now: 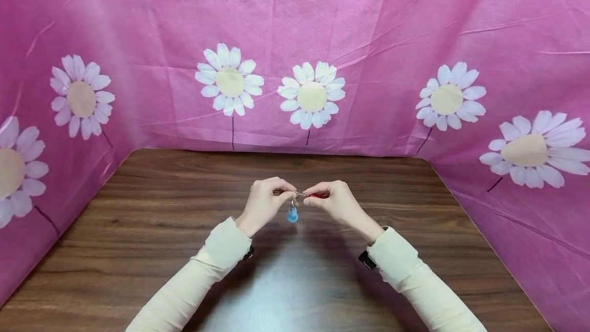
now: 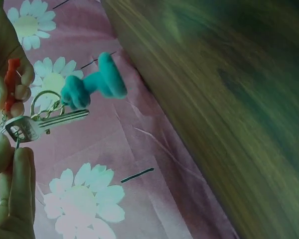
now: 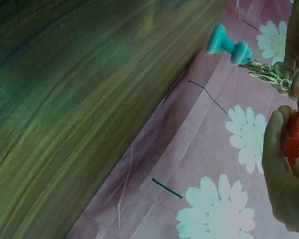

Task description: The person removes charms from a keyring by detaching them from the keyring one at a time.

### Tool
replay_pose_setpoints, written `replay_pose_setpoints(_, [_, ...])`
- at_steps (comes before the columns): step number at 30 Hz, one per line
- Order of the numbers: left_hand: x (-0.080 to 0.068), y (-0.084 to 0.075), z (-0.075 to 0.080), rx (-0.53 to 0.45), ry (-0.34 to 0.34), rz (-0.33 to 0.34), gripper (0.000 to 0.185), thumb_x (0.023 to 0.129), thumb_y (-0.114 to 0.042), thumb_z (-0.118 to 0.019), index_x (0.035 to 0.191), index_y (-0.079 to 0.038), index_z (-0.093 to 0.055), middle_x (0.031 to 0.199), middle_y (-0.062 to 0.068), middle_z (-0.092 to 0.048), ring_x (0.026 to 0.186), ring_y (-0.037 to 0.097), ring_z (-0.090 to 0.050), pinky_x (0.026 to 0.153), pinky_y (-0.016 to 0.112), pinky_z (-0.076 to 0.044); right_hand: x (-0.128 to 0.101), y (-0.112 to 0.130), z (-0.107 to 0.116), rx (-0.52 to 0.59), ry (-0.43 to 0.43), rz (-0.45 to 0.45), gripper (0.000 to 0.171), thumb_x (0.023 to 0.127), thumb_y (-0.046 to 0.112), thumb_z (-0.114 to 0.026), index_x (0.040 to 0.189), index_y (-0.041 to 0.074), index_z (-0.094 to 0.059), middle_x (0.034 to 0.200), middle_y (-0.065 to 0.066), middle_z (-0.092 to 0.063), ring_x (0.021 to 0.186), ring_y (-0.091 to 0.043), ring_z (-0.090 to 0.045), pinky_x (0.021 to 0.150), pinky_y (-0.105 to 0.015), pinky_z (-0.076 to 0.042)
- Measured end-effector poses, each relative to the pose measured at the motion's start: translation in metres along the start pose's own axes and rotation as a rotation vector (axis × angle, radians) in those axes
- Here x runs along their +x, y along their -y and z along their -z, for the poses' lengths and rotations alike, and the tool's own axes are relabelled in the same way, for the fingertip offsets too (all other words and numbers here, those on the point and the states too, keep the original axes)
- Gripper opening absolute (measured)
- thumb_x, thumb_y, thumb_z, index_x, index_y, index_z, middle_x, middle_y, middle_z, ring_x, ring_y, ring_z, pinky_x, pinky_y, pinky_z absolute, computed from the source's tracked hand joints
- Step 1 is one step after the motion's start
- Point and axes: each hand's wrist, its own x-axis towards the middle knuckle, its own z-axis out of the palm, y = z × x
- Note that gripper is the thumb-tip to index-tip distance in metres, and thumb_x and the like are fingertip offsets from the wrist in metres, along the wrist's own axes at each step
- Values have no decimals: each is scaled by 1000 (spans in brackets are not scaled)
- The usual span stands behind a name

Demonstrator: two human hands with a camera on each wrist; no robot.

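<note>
Two pinches only — left hand (image 1: 265,201) on the key (image 2: 37,124), right hand (image 1: 335,199) on the red charm (image 2: 11,82) — at mid-frame, so a slipped fingertip could drop the dangling blue charm (image 1: 292,214).

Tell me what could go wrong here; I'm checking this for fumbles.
Both hands pinch the small parts in mid-air above the table, so a slip could drop the key. The teal charm dangles freely and may swing or snag the ring. The red piece sits loosely in the right hand.

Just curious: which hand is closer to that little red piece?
Right. The right hand pinches the red piece in its fingers; the left hand holds the key just beside it.
</note>
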Motion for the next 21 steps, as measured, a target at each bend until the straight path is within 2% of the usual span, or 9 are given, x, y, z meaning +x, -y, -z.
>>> replay_pose_setpoints(5, [0,1,-3,-117,-44,60,5,75,-6,-73,80,-5,-72,76,6,-70,67,14,-66,63,20,-53,0,0,0,-37,-35,13,17,76,13,-73,92,8,-73,83,-4,-71,69,-9,-63,58,-20,-51])
replay_pose_setpoints(11, [1,-2,-3,-231,-30,159,6,78,-7,-70,83,-4,-70,79,11,-71,72,21,-67,69,30,-55,3,1,-1,-86,-68,34,13,79,12,-70,91,8,-74,81,-4,-71,63,-6,-55,53,-19,-45])
replay_pose_setpoints(14, [2,-1,-2,-236,12,179,7,79,-7,-69,86,-4,-68,80,11,-70,73,20,-67,70,27,-54,5,2,-1,-102,-80,38,12,80,11,-69,92,10,-74,82,-3,-71,63,-7,-54,53,-20,-44])
replay_pose_setpoints(17, [4,2,-3,-202,70,164,11,80,-6,-67,91,-4,-69,81,9,-69,73,16,-65,70,23,-53,6,1,-1,-121,-81,43,11,81,10,-67,91,10,-73,83,-3,-70,67,-10,-55,56,-21,-45])
replay_pose_setpoints(21, [7,8,-5,-142,124,136,13,81,-6,-67,93,-6,-72,82,5,-66,74,13,-64,70,23,-53,8,-1,-1,-139,-69,21,9,83,13,-67,89,10,-72,82,-3,-70,69,-11,-57,59,-21,-46])
